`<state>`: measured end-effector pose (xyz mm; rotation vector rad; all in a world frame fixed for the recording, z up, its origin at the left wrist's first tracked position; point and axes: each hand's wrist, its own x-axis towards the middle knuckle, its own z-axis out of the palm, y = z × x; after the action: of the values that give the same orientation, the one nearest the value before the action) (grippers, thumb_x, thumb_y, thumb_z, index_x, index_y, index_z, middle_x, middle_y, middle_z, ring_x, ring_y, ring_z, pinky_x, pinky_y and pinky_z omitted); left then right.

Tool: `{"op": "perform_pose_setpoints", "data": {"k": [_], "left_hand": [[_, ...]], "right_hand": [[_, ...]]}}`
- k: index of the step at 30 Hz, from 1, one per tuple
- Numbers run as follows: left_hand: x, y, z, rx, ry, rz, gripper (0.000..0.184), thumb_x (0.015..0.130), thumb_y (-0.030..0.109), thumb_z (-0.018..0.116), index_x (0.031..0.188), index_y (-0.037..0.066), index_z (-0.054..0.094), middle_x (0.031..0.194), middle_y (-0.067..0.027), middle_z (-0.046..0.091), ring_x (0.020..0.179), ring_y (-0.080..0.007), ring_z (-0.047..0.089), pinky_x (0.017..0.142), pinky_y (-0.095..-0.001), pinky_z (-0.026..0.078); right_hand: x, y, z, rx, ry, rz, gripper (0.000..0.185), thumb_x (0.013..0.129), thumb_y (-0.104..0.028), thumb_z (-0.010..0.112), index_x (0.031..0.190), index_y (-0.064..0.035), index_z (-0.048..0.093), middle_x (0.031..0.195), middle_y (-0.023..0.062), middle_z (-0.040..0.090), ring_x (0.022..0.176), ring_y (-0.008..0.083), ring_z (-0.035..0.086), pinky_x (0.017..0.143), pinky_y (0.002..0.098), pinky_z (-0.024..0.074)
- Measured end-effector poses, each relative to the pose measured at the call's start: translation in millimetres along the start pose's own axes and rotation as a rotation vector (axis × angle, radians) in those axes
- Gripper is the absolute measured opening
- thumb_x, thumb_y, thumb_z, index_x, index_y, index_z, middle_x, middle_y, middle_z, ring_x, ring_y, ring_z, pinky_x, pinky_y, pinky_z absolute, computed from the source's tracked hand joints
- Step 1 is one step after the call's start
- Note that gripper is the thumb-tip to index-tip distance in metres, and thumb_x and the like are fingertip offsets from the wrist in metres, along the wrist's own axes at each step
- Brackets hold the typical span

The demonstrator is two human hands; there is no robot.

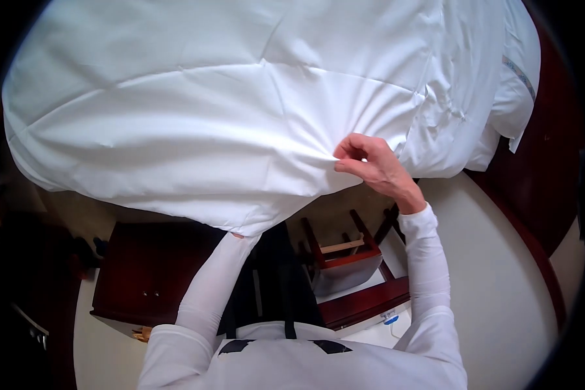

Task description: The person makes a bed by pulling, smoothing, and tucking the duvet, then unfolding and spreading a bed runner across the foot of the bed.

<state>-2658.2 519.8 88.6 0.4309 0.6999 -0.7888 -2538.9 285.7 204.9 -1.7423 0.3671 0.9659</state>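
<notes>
A white duvet [208, 136] spreads over the bed, with creases fanning out from where it is pulled. My right hand [374, 166] pinches its near edge between thumb and fingers, lifting the cloth into a point. My left hand [238, 235] is almost wholly hidden under the duvet's near edge; only a sliver of skin by the cuff shows. The cloth drapes over that hand, and its fingers are out of sight.
White bedding with a patterned stripe [519, 77] lies at the right end, beside a dark red headboard [533, 169]. Behind my body stand a dark red cabinet [156, 270], a wooden chair [344, 263] and a dark red desk edge [364, 302].
</notes>
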Motion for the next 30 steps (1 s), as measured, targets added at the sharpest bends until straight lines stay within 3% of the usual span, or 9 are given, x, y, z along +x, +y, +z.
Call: {"op": "perform_pose_setpoints", "data": {"k": [9,10,12,16,19,22,25,27,30], "left_hand": [[62.6,-18.6,-39.9,-0.236,-0.061,-0.016,0.042,0.087,0.017,0.051,0.126,0.008,0.042,0.119,-0.0076,0.050,0.105,-0.0184,0.051,0.086,-0.0336,0.044],[66.9,-3.6,-16.4,0.590,0.106,0.126,0.042,0.081,0.009,0.060,0.121,0.007,0.045,0.112,-0.0056,0.053,0.099,-0.0166,0.052,0.083,-0.0305,0.045],[55.0,13.0,2.7,0.872,0.003,0.040,0.044,0.082,0.006,0.058,0.123,0.008,0.042,0.118,-0.0049,0.048,0.103,-0.0163,0.049,0.086,-0.0300,0.044],[28.5,13.9,17.2,0.092,-0.111,-0.048,0.048,0.082,0.008,0.060,0.125,0.010,0.040,0.123,-0.0043,0.045,0.111,-0.0162,0.045,0.095,-0.0338,0.038],[17.2,9.0,11.2,0.039,-0.138,-0.005,0.048,0.082,0.009,0.060,0.126,0.011,0.040,0.124,-0.0037,0.045,0.114,-0.0171,0.043,0.098,-0.0344,0.035],[12.9,2.1,9.8,0.047,-0.163,-0.029,0.050,0.082,0.012,0.061,0.127,0.011,0.039,0.124,-0.0036,0.045,0.115,-0.0182,0.043,0.099,-0.0345,0.035],[6.8,4.5,30.3,-0.013,-0.107,-0.034,0.054,0.080,0.015,0.064,0.127,0.009,0.038,0.123,-0.0049,0.046,0.115,-0.0193,0.043,0.099,-0.0354,0.035],[-3.6,0.7,38.5,0.094,-0.065,0.007,0.056,0.078,0.018,0.065,0.126,0.007,0.039,0.123,-0.0060,0.046,0.116,-0.0201,0.043,0.099,-0.0368,0.034],[-23.5,-17.6,29.5,0.012,0.033,-0.009,0.057,0.080,0.023,0.063,0.128,0.008,0.036,0.126,-0.0059,0.043,0.117,-0.0207,0.041,0.100,-0.0380,0.034]], "right_hand": [[-1.2,-81.8,-52.4,-0.230,0.567,-0.280,0.003,0.083,-0.002,0.051,0.084,0.0002,0.052,0.066,0.0047,0.052,0.054,0.0139,0.058,0.045,0.0237,0.0440],[17.1,-86.0,-68.9,-0.215,0.695,-0.450,0.003,0.083,-0.003,0.051,0.083,-0.0001,0.052,0.068,0.0045,0.053,0.055,0.0148,0.059,0.046,0.0248,0.0451],[62.2,-100.6,-83.3,-0.389,0.837,-0.594,0.008,0.082,-0.007,0.054,0.088,-0.0007,0.055,0.071,0.0059,0.056,0.061,0.0150,0.061,0.057,0.0236,0.0476],[139.8,-57.0,-81.9,-0.509,0.730,-0.359,0.017,0.077,-0.006,0.059,0.091,-0.0010,0.051,0.090,0.0110,0.053,0.074,0.0248,0.060,0.059,0.0343,0.0506],[98.0,-40.1,-38.3,-0.696,0.935,-0.784,0.010,0.078,-0.008,0.063,0.082,0.0001,0.058,0.065,0.0085,0.056,0.050,0.0129,0.053,0.051,0.0247,0.0425],[25.6,-14.1,9.3,-0.675,0.712,-0.643,0.018,0.074,-0.014,0.067,0.064,-0.0042,0.056,0.054,0.0052,0.052,0.043,0.0185,0.047,0.041,0.0279,0.0361],[2.5,26.2,40.0,-0.627,0.402,-0.562,0.053,0.067,-0.042,0.068,0.099,-0.0017,0.058,0.095,0.0159,0.056,0.088,0.0320,0.053,0.075,0.0377,0.0419],[-15.1,41.2,64.3,-0.620,0.340,-0.584,0.072,0.063,-0.052,0.067,0.109,0.0009,0.050,0.094,0.0169,0.055,0.088,0.0312,0.053,0.075,0.0379,0.0407],[-42.0,77.5,105.4,-0.555,0.335,-0.581,0.049,0.059,-0.021,0.072,0.101,-0.0018,0.055,0.080,0.0139,0.054,0.077,0.0322,0.052,0.066,0.0392,0.0405]]}}
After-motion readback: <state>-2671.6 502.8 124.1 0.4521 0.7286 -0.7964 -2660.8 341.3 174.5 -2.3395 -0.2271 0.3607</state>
